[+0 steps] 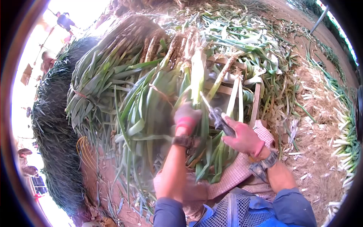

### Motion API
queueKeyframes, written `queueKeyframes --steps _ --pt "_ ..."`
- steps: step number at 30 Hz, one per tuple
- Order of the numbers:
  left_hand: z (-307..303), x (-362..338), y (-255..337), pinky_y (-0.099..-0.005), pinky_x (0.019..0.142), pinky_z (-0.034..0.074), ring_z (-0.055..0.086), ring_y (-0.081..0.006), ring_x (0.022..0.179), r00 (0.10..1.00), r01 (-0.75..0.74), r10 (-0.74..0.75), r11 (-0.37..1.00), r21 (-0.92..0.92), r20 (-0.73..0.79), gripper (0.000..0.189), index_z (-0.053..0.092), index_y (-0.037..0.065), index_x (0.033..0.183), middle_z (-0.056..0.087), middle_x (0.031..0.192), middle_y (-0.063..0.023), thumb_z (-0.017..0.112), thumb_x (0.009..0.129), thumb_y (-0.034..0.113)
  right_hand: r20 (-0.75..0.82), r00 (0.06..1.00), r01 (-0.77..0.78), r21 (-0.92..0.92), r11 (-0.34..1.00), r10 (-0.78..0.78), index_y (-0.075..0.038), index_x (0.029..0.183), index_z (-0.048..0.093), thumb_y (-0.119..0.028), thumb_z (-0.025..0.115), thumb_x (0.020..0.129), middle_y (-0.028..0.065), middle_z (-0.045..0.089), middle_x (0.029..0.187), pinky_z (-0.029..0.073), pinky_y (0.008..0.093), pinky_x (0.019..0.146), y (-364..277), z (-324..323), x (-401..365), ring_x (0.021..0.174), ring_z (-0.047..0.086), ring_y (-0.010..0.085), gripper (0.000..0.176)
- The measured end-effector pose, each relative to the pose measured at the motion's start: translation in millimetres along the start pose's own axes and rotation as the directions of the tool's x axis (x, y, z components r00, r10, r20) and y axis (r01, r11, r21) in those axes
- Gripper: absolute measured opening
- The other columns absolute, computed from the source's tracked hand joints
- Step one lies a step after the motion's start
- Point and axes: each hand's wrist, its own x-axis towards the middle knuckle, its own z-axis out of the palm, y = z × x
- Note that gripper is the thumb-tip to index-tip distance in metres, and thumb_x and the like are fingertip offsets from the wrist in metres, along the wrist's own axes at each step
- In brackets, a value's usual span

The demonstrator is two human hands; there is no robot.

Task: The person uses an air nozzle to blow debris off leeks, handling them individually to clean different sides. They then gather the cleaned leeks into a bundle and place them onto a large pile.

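My left hand (187,116), in a pink and grey glove, is closed around a leek (197,73) whose pale shaft points away from me, roots at the far end. In my gloved right hand (244,137) is a dark air blow gun (218,119). Its thin pale nozzle points toward the leek's shaft, close beside it. Several other leeks (223,75) lean on a wooden frame (256,104) just beyond my hands. Left of my left hand, a heap of leeks (145,98) hangs with its green leaves toward me, partly blurred.
Tied leeks (85,81) are piled at the left, beside a tall dark green stack (56,140). Stripped leaves (242,36) cover the far side. Pale-stemmed leeks (346,132) line the right edge. A checked cloth (221,181) covers my lap. People (65,21) are at the far left.
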Motion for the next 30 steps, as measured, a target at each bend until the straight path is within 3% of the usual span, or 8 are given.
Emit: queueKeyframes --steps 9,11,15,19,21,26,29,30 --pt "-4.0 -3.9 -1.8 -0.0447 0.093 0.056 0.073 -0.0375 0.103 0.998 -0.054 0.053 0.998 -0.038 -0.015 0.049 0.076 0.003 0.113 0.077 0.109 -0.0218 0.078 0.079 0.038 -0.155 0.987 -0.075 -0.283 0.956 0.032 -0.009 0.159 0.043 -0.040 0.068 0.088 0.0241 0.073 0.103 0.056 0.0477 0.090 -7.7 -30.0 129.0 0.097 0.072 0.0381 0.081" --pt "-4.8 -4.4 -3.1 -0.0445 0.093 0.055 0.073 -0.0378 0.104 0.998 -0.064 0.064 0.997 -0.053 -0.015 0.045 0.075 0.003 0.109 0.076 0.108 -0.0223 0.077 0.081 0.039 -0.175 0.977 -0.166 -0.273 0.947 0.121 -0.008 0.159 0.043 -0.039 0.069 0.086 0.0258 0.072 0.120 0.055 0.0444 0.096 -19.2 -38.9 147.9 0.108 0.071 0.0394 0.084" --pt "-5.0 -2.4 -7.8 -0.0371 0.085 0.058 0.076 -0.0250 0.086 0.997 -0.075 0.070 0.982 -0.176 -0.037 0.049 0.077 0.000 0.115 0.079 0.096 -0.0164 0.082 0.076 0.029 -0.180 0.979 -0.140 -0.245 0.959 0.097 -0.008 0.159 0.044 -0.040 0.069 0.086 0.0274 0.071 0.124 0.054 0.0441 0.100 -7.2 -43.3 165.3 0.110 0.071 0.0403 0.084" --pt "-0.1 3.0 -16.5 -0.0321 0.078 0.057 0.072 -0.0153 0.081 0.996 -0.072 0.085 0.918 -0.389 0.016 0.039 0.077 -0.004 0.111 0.079 0.093 -0.0092 0.083 0.078 0.016 -0.077 0.982 -0.184 -0.256 0.949 0.170 -0.010 0.162 0.040 -0.036 0.070 0.088 0.0189 0.073 0.106 0.056 0.0409 0.085 -20.4 -45.8 118.4 0.090 0.073 0.0282 0.084" --pt "-6.0 -2.6 -10.8 -0.0309 0.076 0.056 0.070 -0.0136 0.079 0.997 -0.049 0.076 0.858 -0.511 0.032 0.036 0.076 -0.005 0.110 0.078 0.093 -0.0066 0.083 0.079 0.013 -0.004 0.999 -0.048 -0.156 0.987 0.048 -0.009 0.163 0.038 -0.038 0.072 0.088 0.0169 0.071 0.099 0.055 0.0378 0.080 9.1 -36.0 95.9 0.085 0.071 0.0244 0.088" --pt "-31.5 -22.0 12.2 -0.0264 0.072 0.054 0.065 -0.0102 0.075 0.988 -0.015 0.126 0.661 -0.750 0.091 0.031 0.076 -0.005 0.106 0.074 0.092 -0.0019 0.085 0.081 0.011 0.057 0.998 -0.015 -0.018 1.000 0.016 -0.006 0.162 0.039 -0.034 0.074 0.086 0.0178 0.070 0.090 0.054 0.0374 0.077 8.4 -43.9 15.0 0.079 0.069 0.0224 0.088" --pt "-24.7 -23.6 19.4 -0.0254 0.073 0.054 0.065 -0.0095 0.076 0.985 -0.090 0.172 0.658 -0.748 0.033 0.033 0.076 -0.005 0.107 0.074 0.091 -0.0016 0.086 0.081 0.011 -0.103 0.995 0.003 0.053 0.999 0.002 -0.007 0.162 0.040 -0.032 0.074 0.084 0.0195 0.073 0.103 0.056 0.0337 0.086 19.1 -54.9 -21.0 0.090 0.072 0.0227 0.088" --pt "-23.1 -24.1 23.6 -0.0259 0.076 0.054 0.066 -0.0098 0.079 0.982 -0.082 0.180 0.697 -0.713 0.063 0.036 0.076 -0.003 0.113 0.075 0.096 -0.0020 0.086 0.082 0.014 -0.136 0.985 0.123 0.123 0.985 -0.106 -0.009 0.163 0.040 -0.033 0.075 0.084 0.0212 0.073 0.124 0.052 0.0291 0.104 46.9 -51.7 -24.9 0.110 0.073 0.0249 0.090"
